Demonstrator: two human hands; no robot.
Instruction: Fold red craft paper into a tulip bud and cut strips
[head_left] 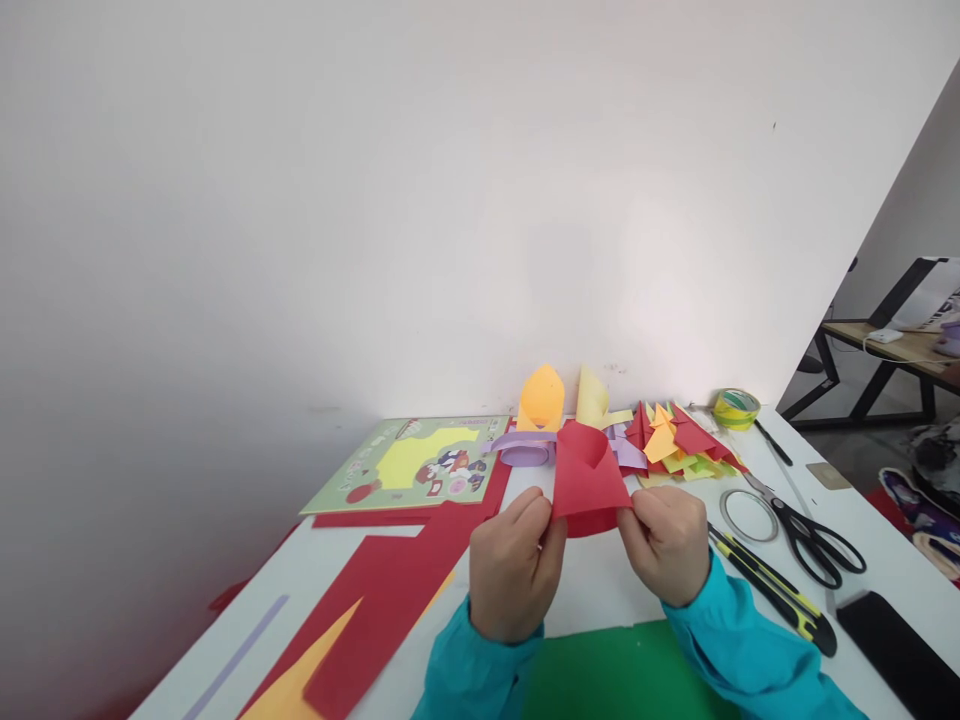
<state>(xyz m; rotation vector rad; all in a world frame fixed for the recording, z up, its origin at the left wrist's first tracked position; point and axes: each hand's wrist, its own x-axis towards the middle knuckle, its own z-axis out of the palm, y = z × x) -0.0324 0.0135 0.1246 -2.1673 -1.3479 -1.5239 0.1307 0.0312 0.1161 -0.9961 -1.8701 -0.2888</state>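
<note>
Red paper piece point(589, 485) spans the grip, one lower corner pinched by the left hand point(517, 565), the other by the right hand point(667, 540). It already curves into a hollow form, so shaping looks well along; whether its edges are joined I cannot tell, its far side being hidden. Beyond the grip, an orange paper form point(541, 392) and a purple paper form point(525, 457) look finished. Left of it, a red sheet point(401, 585) lies flat, seemingly unused. Nearer, forearms and frame edge cut off a green sheet point(622, 675).
</note>
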